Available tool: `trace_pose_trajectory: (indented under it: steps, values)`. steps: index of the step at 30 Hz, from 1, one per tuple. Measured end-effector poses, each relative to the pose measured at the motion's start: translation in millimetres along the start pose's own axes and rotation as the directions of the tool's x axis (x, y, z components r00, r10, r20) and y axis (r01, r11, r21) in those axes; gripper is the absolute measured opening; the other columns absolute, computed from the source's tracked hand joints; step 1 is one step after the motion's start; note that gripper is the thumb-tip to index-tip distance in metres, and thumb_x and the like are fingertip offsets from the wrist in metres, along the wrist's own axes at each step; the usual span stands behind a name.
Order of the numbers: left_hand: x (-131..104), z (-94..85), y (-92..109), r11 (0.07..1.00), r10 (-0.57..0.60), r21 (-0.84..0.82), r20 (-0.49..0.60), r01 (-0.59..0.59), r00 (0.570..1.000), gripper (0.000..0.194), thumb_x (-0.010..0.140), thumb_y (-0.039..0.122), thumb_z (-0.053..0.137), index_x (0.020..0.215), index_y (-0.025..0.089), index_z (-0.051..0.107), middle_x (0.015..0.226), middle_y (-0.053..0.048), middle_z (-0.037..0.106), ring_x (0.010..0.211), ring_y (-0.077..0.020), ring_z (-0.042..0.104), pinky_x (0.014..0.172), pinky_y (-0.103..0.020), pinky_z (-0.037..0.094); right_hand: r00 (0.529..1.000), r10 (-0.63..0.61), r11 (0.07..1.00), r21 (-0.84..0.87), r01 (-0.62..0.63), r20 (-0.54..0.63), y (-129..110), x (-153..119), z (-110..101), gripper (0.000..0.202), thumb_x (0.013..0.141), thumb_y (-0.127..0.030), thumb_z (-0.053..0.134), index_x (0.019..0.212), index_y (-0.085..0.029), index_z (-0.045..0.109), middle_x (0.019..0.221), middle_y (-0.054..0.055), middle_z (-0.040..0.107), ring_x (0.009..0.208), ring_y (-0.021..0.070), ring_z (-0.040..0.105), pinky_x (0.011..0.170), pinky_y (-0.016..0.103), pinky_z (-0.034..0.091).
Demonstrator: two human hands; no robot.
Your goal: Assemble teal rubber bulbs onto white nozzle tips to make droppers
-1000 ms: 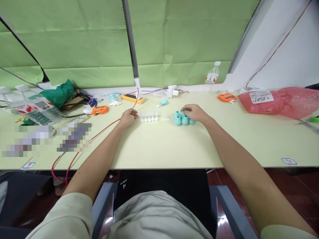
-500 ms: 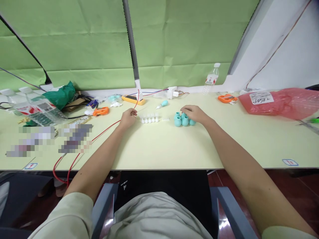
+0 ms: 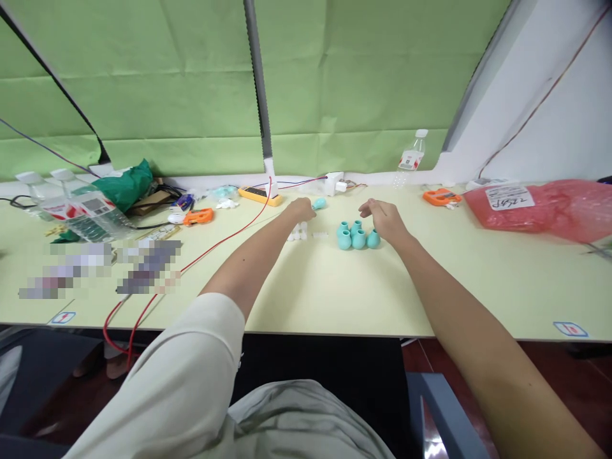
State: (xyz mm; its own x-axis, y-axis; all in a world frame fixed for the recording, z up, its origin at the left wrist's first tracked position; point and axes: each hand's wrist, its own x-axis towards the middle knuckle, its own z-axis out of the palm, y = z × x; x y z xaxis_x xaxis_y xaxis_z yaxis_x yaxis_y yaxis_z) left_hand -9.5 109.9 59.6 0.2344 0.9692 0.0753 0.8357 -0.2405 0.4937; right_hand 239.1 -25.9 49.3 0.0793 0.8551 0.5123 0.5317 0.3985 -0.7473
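Observation:
My left hand (image 3: 302, 208) reaches over the pale table to a small dropper with a teal bulb (image 3: 319, 203). The hand covers the dropper's tip, and its fingers are too hidden to show whether they grip it. Below that hand stands a row of small white bottles (image 3: 300, 231), partly covered by my wrist. A short strip of small white pieces (image 3: 320, 235) lies to their right. Several teal rubber bulbs (image 3: 358, 240) stand close together. Just above and right of them hovers my right hand (image 3: 382, 215), fingers apart, holding nothing.
A yellow multimeter-like device (image 3: 261, 196) lies at the back, with a red cable (image 3: 215, 244) running forward. Orange-handled tools (image 3: 442, 197) lie on either side. Water bottles (image 3: 88, 213) and a green bag (image 3: 127, 185) stand left; a red plastic bag (image 3: 564, 207) lies right.
My left hand has moved right and forward, from beside the white bottles to the dropper. My right hand has lifted slightly off the teal bulbs. The view has shifted a little.

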Motion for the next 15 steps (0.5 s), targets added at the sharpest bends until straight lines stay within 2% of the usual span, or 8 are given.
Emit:
trace_pose_trajectory:
  steps: [5,10,12,13,15]
  values:
    - [10.0,7.2,-1.5,0.999,-0.05,-0.009,-0.049,0.05,0.998,0.033,0.059,0.012,0.088,0.086,0.013,0.069,0.109,-0.026,0.071,0.118,-0.0453,0.062,0.095,-0.052,0.045,0.997,-0.065,0.998,-0.011,0.065,-0.047,-5.1,-1.7,1.2,0.056,0.101,-0.061,0.039,0.084,-0.02,0.072,0.08,0.009,0.073,0.086,0.025,0.07,0.091,0.04,0.052]
    - [-4.8,-10.3,8.7,0.996,-0.065,-0.077,-0.2,0.05,0.978,0.02,0.083,0.019,0.074,0.101,0.012,0.068,0.119,-0.028,0.067,0.118,-0.0395,0.063,0.094,-0.05,0.046,0.986,-0.088,0.996,0.007,0.09,-0.142,-10.0,-2.0,2.5,0.04,0.1,-0.045,0.045,0.082,-0.02,0.07,0.083,0.007,0.073,0.087,0.0234,0.069,0.089,0.04,0.054]
    - [-23.7,-22.3,10.7,0.989,0.008,-0.136,-0.283,-0.048,0.959,0.015,0.091,0.023,0.065,0.103,0.014,0.067,0.115,-0.023,0.07,0.114,-0.0331,0.065,0.094,-0.046,0.048,0.975,-0.093,0.993,0.053,0.106,-0.202,-15.2,-1.3,4.3,0.031,0.097,-0.04,0.05,0.082,-0.02,0.069,0.086,0.007,0.072,0.088,0.023,0.069,0.087,0.04,0.055]
    - [-37.0,-28.1,10.5,0.967,0.08,-0.202,-0.343,-0.157,0.936,0.014,0.093,0.024,0.063,0.102,0.014,0.066,0.108,-0.019,0.071,0.107,-0.0295,0.067,0.091,-0.043,0.05,0.969,-0.096,0.988,0.1,0.121,-0.229,-19.6,-1.3,5.6,0.026,0.095,-0.039,0.053,0.084,-0.02,0.068,0.087,0.007,0.071,0.089,0.0229,0.069,0.084,0.039,0.056]
    - [-71.0,-37.5,8.0,0.856,0.222,-0.346,-0.424,-0.383,0.878,0.014,0.093,0.026,0.064,0.103,0.017,0.066,0.097,-0.011,0.073,0.094,-0.0222,0.069,0.087,-0.038,0.053,0.961,-0.101,0.958,0.236,0.164,-0.258,-32.8,-3.1,9.0,0.019,0.091,-0.039,0.06,0.091,-0.021,0.067,0.092,0.006,0.07,0.092,0.0229,0.069,0.076,0.036,0.057]
